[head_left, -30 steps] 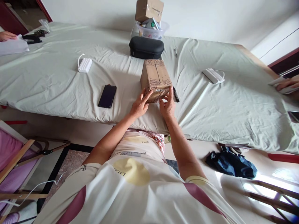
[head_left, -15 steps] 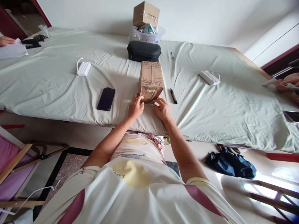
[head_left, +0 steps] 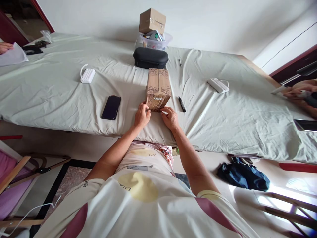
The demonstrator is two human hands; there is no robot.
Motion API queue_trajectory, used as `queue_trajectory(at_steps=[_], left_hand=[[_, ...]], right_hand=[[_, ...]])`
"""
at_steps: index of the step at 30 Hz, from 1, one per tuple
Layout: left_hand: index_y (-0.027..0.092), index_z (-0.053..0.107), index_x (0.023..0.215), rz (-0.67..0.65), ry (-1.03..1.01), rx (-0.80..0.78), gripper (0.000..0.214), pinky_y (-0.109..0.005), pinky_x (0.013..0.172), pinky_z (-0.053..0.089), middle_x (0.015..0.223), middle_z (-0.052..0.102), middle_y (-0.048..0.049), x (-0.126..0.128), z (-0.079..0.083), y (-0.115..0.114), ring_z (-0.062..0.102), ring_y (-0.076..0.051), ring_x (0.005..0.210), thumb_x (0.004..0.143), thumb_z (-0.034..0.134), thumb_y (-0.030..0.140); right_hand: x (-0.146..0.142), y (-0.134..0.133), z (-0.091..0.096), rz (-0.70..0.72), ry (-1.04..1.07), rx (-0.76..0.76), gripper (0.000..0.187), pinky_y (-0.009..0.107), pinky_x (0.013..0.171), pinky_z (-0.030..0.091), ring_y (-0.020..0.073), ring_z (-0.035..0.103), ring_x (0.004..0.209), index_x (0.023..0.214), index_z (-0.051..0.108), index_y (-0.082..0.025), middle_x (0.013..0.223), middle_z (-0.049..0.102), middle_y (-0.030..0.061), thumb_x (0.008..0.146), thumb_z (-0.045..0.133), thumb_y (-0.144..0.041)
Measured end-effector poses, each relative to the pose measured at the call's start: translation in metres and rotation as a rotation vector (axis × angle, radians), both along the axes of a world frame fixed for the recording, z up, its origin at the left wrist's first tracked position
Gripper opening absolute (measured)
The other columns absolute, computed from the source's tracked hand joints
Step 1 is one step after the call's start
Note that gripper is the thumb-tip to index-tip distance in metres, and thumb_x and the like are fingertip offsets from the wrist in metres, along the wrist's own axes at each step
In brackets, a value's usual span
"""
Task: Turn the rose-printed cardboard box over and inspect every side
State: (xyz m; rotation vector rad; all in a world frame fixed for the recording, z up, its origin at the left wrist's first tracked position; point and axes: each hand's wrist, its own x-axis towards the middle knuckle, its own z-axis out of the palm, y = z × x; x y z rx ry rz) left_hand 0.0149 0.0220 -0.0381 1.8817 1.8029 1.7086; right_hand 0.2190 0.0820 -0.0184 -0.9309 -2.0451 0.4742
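Beyond left hand (head_left: pixel 142 116) and right hand (head_left: pixel 170 118), cardboard box (head_left: pixel 158 86), touching both

Box (head_left: pixel 158 88) sits in front of the case (head_left: pixel 151 58), phone (head_left: pixel 111 107) off to its left. Marker (head_left: pixel 182 104) is just right of the box.

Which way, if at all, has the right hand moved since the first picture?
Yes: the right hand has shifted left and toward the wearer, away from the black marker.

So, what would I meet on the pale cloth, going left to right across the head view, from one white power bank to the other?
Left power bank, black smartphone, scribbled cardboard box, black marker, right power bank.
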Motion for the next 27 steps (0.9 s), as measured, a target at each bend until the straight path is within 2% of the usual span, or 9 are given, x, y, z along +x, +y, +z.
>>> queue_trajectory(at_steps=[4, 7, 10, 13, 19, 24, 27], left_hand=[[0.026, 0.049, 0.098, 0.063, -0.075, -0.048, 0.013, -0.033, 0.085, 0.060, 0.098, 0.065, -0.0046, -0.004, -0.003, 0.003, 0.068, -0.020, 0.093, 0.096, 0.061, 0.022], [0.025, 0.050, 0.103, 0.094, -0.140, -0.051, 0.009, -0.030, 0.079, 0.060, 0.099, 0.066, -0.0050, -0.006, -0.004, 0.004, 0.069, -0.019, 0.089, 0.100, 0.059, 0.025], [0.023, 0.053, 0.105, 0.093, -0.140, -0.012, 0.009, -0.031, 0.079, 0.061, 0.101, 0.068, -0.0067, -0.006, -0.005, 0.005, 0.070, -0.019, 0.093, 0.104, 0.057, 0.031], [0.022, 0.056, 0.102, 0.102, -0.114, -0.005, 0.013, -0.035, 0.081, 0.062, 0.099, 0.069, -0.0070, -0.008, -0.005, 0.006, 0.070, -0.020, 0.093, 0.106, 0.057, 0.035], [0.023, 0.056, 0.097, 0.127, -0.104, -0.014, 0.010, -0.035, 0.084, 0.060, 0.095, 0.068, -0.0056, -0.011, -0.006, 0.005, 0.069, -0.021, 0.090, 0.104, 0.059, 0.030], [0.026, 0.051, 0.090, 0.142, -0.105, -0.048, 0.015, -0.035, 0.087, 0.056, 0.091, 0.064, -0.0045, -0.011, -0.003, 0.002, 0.066, -0.022, 0.090, 0.104, 0.057, 0.026], [0.026, 0.051, 0.090, 0.171, -0.087, -0.005, 0.017, -0.037, 0.090, 0.055, 0.091, 0.063, -0.0053, -0.012, 0.002, -0.001, 0.064, -0.024, 0.091, 0.107, 0.052, 0.029]], right_hand=[[0.000, -0.001, 0.003, 0.010, 0.012, -0.020, 0.023, 0.041, 0.088, 0.065, 0.0229, 0.073, 0.095, 0.099, 0.078, -0.022, 0.112, 0.077, 0.0112, 0.089, 0.058, -0.024], [0.000, -0.003, 0.005, 0.015, 0.007, -0.039, 0.021, 0.037, 0.078, 0.064, 0.0210, 0.070, 0.087, 0.097, 0.077, -0.022, 0.109, 0.076, 0.0103, 0.090, 0.058, -0.024], [0.000, -0.005, 0.007, 0.013, 0.011, -0.054, 0.020, 0.034, 0.069, 0.061, 0.0189, 0.067, 0.078, 0.096, 0.077, -0.022, 0.108, 0.076, 0.0098, 0.090, 0.058, -0.025], [0.000, -0.006, 0.010, 0.030, 0.014, -0.055, 0.019, 0.034, 0.067, 0.060, 0.0198, 0.067, 0.079, 0.093, 0.076, -0.021, 0.104, 0.075, 0.0098, 0.088, 0.058, -0.026], [0.000, -0.007, 0.012, 0.047, 0.005, -0.055, 0.019, 0.032, 0.066, 0.059, 0.0202, 0.067, 0.082, 0.090, 0.076, -0.022, 0.103, 0.076, 0.0090, 0.090, 0.058, -0.029], [0.000, -0.009, 0.013, 0.057, -0.017, -0.042, 0.022, 0.033, 0.071, 0.060, 0.0206, 0.070, 0.083, 0.091, 0.076, -0.021, 0.104, 0.077, 0.0106, 0.092, 0.057, -0.032], [0.001, -0.010, 0.013, 0.089, -0.055, -0.032, 0.025, 0.036, 0.077, 0.063, 0.0216, 0.072, 0.087, 0.099, 0.078, -0.023, 0.111, 0.079, 0.0107, 0.094, 0.057, -0.034]])
